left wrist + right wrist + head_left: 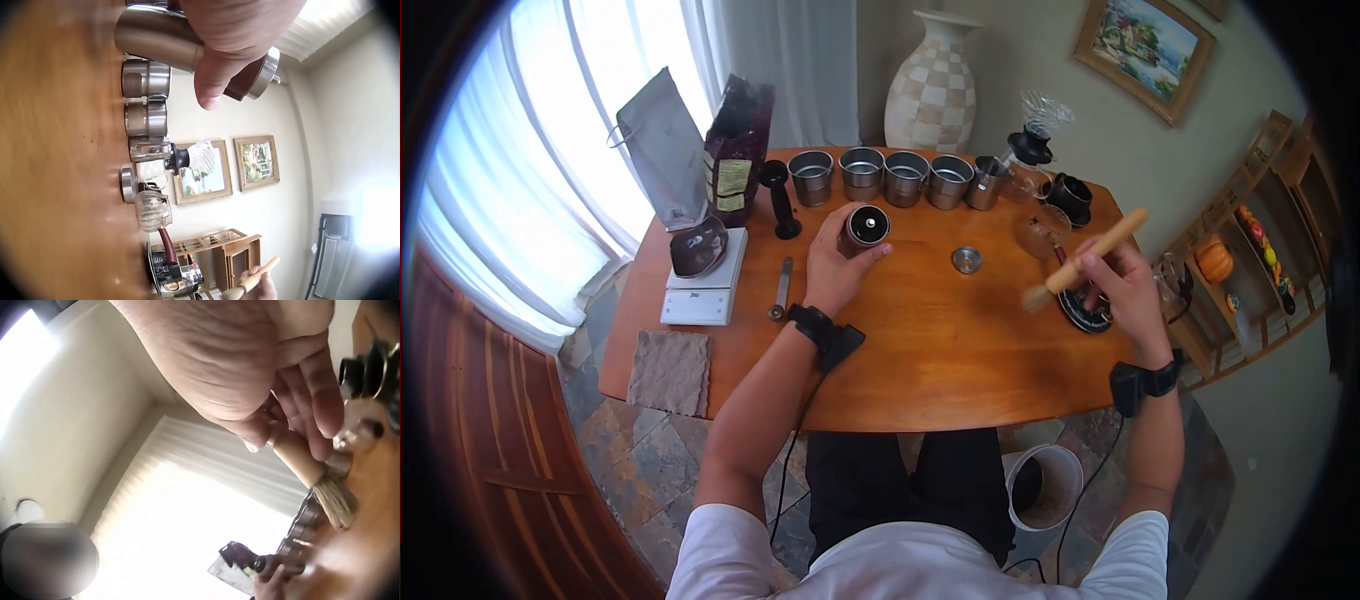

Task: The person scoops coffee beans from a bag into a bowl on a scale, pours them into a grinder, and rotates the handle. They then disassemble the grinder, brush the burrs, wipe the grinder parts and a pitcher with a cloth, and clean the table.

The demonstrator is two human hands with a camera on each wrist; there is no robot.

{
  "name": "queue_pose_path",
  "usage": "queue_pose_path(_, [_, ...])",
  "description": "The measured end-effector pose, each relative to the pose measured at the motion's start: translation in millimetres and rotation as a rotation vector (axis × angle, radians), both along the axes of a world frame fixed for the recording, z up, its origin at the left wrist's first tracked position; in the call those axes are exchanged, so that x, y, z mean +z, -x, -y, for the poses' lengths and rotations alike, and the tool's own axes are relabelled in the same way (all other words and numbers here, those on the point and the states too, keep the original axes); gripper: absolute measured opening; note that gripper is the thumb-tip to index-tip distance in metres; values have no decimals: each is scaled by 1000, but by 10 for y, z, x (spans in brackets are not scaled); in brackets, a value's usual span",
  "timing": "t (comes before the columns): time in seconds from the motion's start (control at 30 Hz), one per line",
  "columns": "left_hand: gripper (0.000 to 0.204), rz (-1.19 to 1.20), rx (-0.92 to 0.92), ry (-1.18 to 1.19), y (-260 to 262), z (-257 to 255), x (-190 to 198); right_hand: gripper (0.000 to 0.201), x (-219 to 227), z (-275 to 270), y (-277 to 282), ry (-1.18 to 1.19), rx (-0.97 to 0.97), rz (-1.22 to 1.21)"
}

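My left hand (pixel 833 268) grips a steel coffee grinder (pixel 868 226) by its side, fingers and thumb around the cylinder. In the left wrist view the grinder (pixel 156 37) shows a brown band and a small shaft at its top; no crank is on it. My right hand (pixel 1133 300) pinches a brush (pixel 1106 244) by its pale wooden handle, over the right side of the table. Its bristles (pixel 337 503) point toward the table's middle. A small round metal disc (pixel 967 260) lies on the table between the two hands.
Several steel cups (pixel 906 180) line the table's back edge beside a black tamper-like tool (pixel 781 205). At left are a white scale (pixel 700 304), coffee bags (pixel 735 160) and a grey cloth (pixel 670 372). A glass dripper (pixel 1040 112) and a burner (pixel 1084 314) stand at right.
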State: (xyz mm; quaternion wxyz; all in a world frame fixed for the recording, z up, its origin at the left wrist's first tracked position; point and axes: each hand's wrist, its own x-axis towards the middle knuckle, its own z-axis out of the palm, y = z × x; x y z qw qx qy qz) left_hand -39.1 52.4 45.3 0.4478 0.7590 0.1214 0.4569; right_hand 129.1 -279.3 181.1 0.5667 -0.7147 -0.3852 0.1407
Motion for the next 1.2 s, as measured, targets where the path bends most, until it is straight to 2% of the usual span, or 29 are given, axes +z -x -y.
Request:
queue_pose_path(0.03, [55, 9, -3, 38, 6, -21, 7, 22, 76, -305, 81, -42, 42, 22])
queue_pose_path(0.07, [55, 22, -85, 165, 26, -15, 65, 20, 147, -577, 152, -85, 84, 46])
queue_pose_path(0.1, [55, 36, -61, 148, 30, -16, 93, 20, 181, -826, 195, -101, 109, 57])
queue_pose_path(0.17, [56, 37, -64, 176, 31, -33, 66, 19, 174, -1282, 256, -332, 158, 199])
queue_pose_path(0.27, [59, 55, -21, 69, 0, -131, -13, 17, 129, -1668, 414, -462, 259, 163])
queue_pose_path(0.3, [61, 29, 1, 27, -14, -149, 0, 17, 141, -1697, 418, -478, 263, 170])
queue_pose_path(0.37, [61, 45, 23, 16, -49, -177, -23, 16, 118, -1710, 454, -402, 189, 424])
queue_pose_path(0.47, [62, 15, 19, 23, -6, -130, -2, 14, -13, -1756, 369, -396, 244, 373])
queue_pose_path(0.53, [65, -10, 147, -167, -32, -167, -23, 15, -98, -1758, 349, -354, 273, 347])
queue_pose_path(0.73, [63, -6, 165, -196, -41, -167, -54, 16, -196, -1812, 380, -395, 227, 450])
queue_pose_path(0.83, [60, 5, 189, -179, -51, -159, -81, 16, -288, -1825, 365, -312, 286, 514])
queue_pose_path(0.9, [59, -33, 167, -176, -46, -151, -95, 17, -330, -1857, 363, -303, 412, 500])
queue_pose_path(0.93, [58, -65, 154, -176, -49, -152, -91, 17, -347, -1886, 371, -304, 401, 497])
queue_pose_path(1.0, [56, -55, 126, -166, -75, -92, -81, 17, -382, -1942, 390, -453, 370, 567])
queue_pose_path(1.1, [53, -54, 126, -174, -44, -17, 1, 16, -394, -1931, 313, -427, 244, 622])
queue_pose_path(1.2, [51, -57, 157, -207, -31, -21, 21, 17, -378, -1854, 321, -300, 241, 604])
